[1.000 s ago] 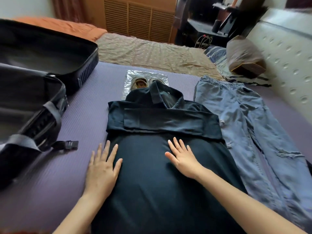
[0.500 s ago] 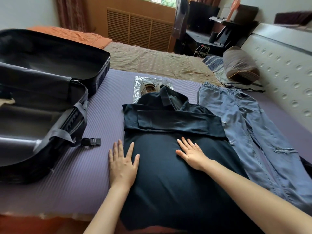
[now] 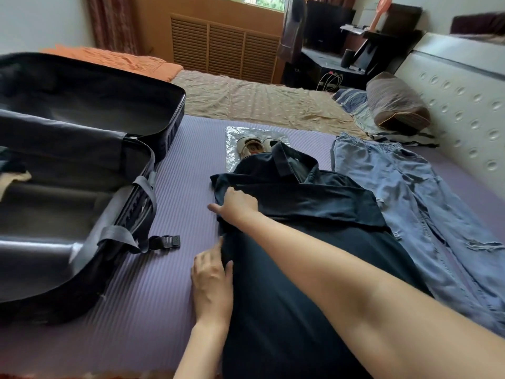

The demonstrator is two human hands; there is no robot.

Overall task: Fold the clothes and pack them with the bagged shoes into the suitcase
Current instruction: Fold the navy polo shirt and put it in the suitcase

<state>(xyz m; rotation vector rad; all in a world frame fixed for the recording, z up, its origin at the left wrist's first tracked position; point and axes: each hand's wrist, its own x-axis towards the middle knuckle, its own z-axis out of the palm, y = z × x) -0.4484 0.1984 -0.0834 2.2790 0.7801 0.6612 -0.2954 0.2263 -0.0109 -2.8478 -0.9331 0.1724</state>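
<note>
A black collared shirt (image 3: 314, 242) lies lengthwise on the purple mat, its sleeves folded across the chest. My right hand (image 3: 236, 205) reaches across it and grips the left edge near the folded sleeve. My left hand (image 3: 211, 280) sits lower on the same edge, thumb on the fabric and index finger along the hem, pinching it. Blue jeans (image 3: 415, 203) lie flat to the right of the shirt. The bagged shoes (image 3: 251, 146), pale shoes in clear plastic, lie beyond the collar and are partly covered by it. The open black suitcase (image 3: 82, 170) lies on the left.
A suitcase strap with a black buckle (image 3: 170, 241) trails onto the purple mat (image 3: 169, 310) beside my left hand. A brown pillow (image 3: 393, 105) rests against the white headboard (image 3: 464, 99) at the far right. Beige and orange bedding lies beyond the mat.
Both hands have left the shirt's middle, where they lay flat. My right hand crossed over to the left edge and took hold of it; my left hand shifted to the hem below.
</note>
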